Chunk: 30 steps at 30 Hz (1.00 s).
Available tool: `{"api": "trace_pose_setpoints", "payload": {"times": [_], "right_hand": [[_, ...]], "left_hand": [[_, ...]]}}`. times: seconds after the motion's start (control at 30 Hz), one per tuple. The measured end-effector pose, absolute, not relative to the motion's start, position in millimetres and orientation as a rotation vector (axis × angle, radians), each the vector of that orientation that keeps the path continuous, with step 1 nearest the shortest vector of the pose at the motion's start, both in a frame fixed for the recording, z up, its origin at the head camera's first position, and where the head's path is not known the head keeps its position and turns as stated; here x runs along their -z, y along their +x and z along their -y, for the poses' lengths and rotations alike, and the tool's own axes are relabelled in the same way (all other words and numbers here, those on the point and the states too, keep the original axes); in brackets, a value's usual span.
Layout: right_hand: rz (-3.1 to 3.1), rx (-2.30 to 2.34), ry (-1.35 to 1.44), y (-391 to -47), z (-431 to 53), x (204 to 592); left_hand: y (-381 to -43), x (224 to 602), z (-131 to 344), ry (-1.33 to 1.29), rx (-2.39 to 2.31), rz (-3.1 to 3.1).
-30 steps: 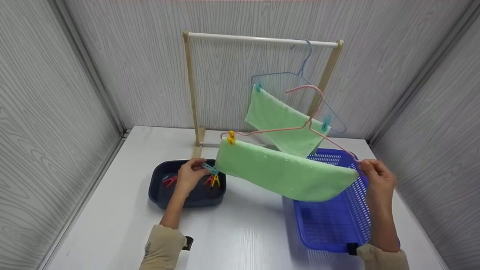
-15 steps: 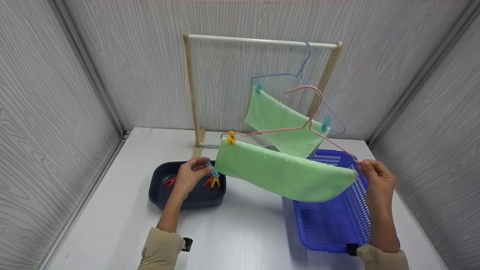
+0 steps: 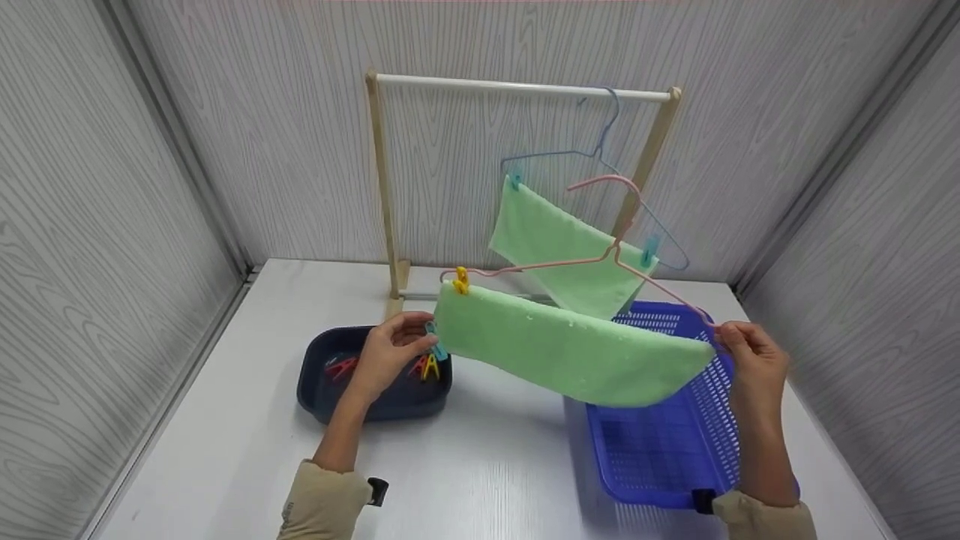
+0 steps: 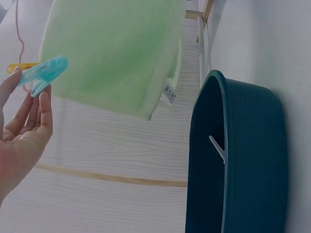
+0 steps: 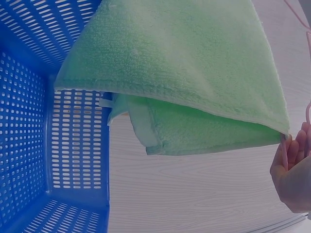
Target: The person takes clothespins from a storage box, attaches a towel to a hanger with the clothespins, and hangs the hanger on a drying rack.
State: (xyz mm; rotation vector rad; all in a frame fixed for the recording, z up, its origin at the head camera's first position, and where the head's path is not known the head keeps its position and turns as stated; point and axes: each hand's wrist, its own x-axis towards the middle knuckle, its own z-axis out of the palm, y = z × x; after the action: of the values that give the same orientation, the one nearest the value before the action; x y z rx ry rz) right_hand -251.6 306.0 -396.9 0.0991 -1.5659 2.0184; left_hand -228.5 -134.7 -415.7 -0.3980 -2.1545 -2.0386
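Observation:
A pale green towel [image 3: 570, 345] is folded over the bar of a pink hanger [image 3: 555, 262], held up above the table. One yellow clothespin [image 3: 461, 280] clips its left end to the hanger. My right hand [image 3: 754, 364] grips the hanger's right corner, beside the towel's end. Between thumb and fingers my left hand [image 3: 390, 352] pinches a light blue clothespin [image 4: 46, 73], close to the towel's left edge. In the left wrist view the clothespin overlaps the yellow one.
Behind, a blue hanger [image 3: 551, 154] with another green towel [image 3: 570, 240] hangs from the white rod [image 3: 517, 86] of a wooden rack. A dark basin [image 3: 319, 409] with red and yellow clothespins stands at left. A blue basket [image 3: 660, 491] stands at right.
The light blue clothespin has turned in my left hand, from slanting to nearly upright, with the hand slightly further right. My right hand keeps its grip on the hanger.

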Motion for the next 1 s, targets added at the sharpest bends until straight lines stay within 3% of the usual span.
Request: {"api": "trace_pose_setpoints", "payload": {"times": [1.0], "right_hand": [[1.621,-1.994,0.096,-252,-298,396]], "left_hand": [[-215,384,85,-0.688,1.954,2.067]]}}
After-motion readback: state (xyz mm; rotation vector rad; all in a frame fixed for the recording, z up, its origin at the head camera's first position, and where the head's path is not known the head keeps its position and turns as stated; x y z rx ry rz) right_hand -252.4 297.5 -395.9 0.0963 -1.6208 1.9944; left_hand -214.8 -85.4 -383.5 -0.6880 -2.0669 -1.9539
